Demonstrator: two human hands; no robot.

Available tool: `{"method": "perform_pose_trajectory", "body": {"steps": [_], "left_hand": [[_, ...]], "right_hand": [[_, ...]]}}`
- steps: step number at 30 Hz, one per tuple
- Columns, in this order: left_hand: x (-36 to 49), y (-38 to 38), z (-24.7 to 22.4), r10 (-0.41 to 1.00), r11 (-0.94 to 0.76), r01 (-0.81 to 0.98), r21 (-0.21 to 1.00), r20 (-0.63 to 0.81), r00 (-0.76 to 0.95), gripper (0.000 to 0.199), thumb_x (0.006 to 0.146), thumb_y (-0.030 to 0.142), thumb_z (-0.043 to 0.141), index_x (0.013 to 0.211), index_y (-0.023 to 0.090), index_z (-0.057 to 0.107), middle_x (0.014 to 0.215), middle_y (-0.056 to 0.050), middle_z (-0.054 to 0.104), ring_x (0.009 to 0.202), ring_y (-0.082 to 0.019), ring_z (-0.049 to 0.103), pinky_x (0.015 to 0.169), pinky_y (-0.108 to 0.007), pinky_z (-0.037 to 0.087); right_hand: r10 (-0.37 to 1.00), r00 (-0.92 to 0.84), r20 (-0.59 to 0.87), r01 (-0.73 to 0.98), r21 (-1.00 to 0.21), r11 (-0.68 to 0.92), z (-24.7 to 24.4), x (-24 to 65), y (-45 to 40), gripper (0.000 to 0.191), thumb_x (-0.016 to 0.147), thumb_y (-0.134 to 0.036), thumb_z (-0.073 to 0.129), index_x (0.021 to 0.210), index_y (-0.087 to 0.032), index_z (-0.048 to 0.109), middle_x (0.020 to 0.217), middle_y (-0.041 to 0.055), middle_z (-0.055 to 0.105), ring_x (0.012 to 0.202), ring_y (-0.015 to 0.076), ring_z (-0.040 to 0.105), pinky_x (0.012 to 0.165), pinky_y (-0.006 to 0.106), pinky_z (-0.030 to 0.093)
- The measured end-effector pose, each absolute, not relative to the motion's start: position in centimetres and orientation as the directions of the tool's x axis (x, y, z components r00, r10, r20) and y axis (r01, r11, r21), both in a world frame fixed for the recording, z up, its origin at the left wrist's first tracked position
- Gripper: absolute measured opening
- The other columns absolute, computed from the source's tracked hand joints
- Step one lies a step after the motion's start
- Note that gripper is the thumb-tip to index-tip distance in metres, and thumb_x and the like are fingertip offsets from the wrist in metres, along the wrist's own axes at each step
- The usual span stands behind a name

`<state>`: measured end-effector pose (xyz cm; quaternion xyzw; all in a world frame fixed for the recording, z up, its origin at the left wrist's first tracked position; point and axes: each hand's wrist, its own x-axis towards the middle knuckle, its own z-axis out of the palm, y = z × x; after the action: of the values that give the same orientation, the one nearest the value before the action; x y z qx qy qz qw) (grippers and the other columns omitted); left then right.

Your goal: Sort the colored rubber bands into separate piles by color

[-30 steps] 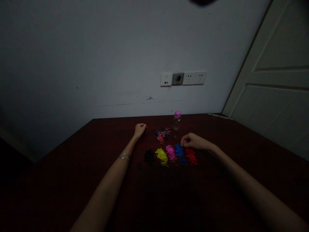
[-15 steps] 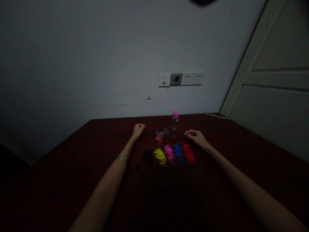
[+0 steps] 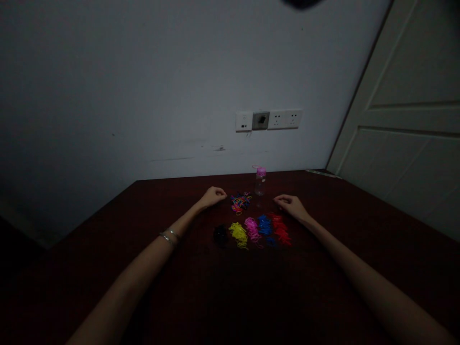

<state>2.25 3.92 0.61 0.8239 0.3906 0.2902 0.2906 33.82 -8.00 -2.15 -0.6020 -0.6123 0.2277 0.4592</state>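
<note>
My left hand (image 3: 214,196) is beside a mixed heap of coloured rubber bands (image 3: 240,202), thumb and forefinger drawn together at its left edge. Whether a band is between them is too small to see. My right hand (image 3: 292,206) rests just above the red rubber bands (image 3: 281,231), fingers curled in a pinch; what they hold, if anything, is hidden. In a row nearer me lie black bands (image 3: 220,234), yellow bands (image 3: 238,234), pink bands (image 3: 253,229) and blue bands (image 3: 265,225).
A clear bottle with a pink lid (image 3: 260,182) stands upright behind the heap. The dark red table (image 3: 161,292) meets a wall with sockets (image 3: 283,119) at the back. A white panelled door (image 3: 406,124) is at the right.
My left hand has moved right, up to the mixed heap. A small dark loop left of the black bands no longer shows. My right hand has barely moved.
</note>
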Motion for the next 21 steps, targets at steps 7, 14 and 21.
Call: {"method": "perform_pose_trajectory", "body": {"steps": [7, 14, 21], "left_hand": [[4.3, -1.4, 3.2, 0.652, -0.634, 0.459, 0.623, 0.111, 0.750, 0.017, 0.061, 0.022, 0.058, 0.073, 0.015, 0.068, 0.057, 0.001, 0.055, 0.052, -0.008, 0.042, 0.050, -0.018, 0.029], [4.6, -2.8, 3.2, 0.634, -0.677, 0.507, 0.534, 0.072, 0.770, 0.015, 0.060, 0.017, 0.058, 0.071, 0.020, 0.067, 0.060, 0.000, 0.060, 0.054, -0.010, 0.048, 0.053, -0.019, 0.030], [4.8, -2.6, 2.6, 0.628, -0.716, 0.527, 0.458, 0.094, 0.772, 0.012, 0.063, 0.016, 0.057, 0.070, 0.020, 0.066, 0.065, -0.001, 0.061, 0.060, -0.012, 0.051, 0.055, -0.020, 0.031]], "right_hand": [[0.954, 0.141, 0.264, 0.556, -0.819, 0.144, -2.1, 33.8, -8.1, 0.035, 0.070, -0.041, 0.051, 0.084, -0.012, 0.064, 0.056, 0.0019, 0.057, 0.052, 0.0126, 0.049, 0.048, 0.023, 0.036], [0.953, 0.111, 0.283, 0.538, -0.823, 0.182, -3.0, 34.4, -7.5, 0.034, 0.068, -0.041, 0.053, 0.082, -0.012, 0.064, 0.060, 0.0025, 0.059, 0.053, 0.0128, 0.050, 0.049, 0.023, 0.038], [0.950, 0.113, 0.291, 0.564, -0.806, 0.180, -2.5, 33.8, -7.9, 0.032, 0.068, -0.039, 0.053, 0.080, -0.012, 0.065, 0.060, 0.0030, 0.060, 0.053, 0.0130, 0.050, 0.051, 0.024, 0.038]]}}
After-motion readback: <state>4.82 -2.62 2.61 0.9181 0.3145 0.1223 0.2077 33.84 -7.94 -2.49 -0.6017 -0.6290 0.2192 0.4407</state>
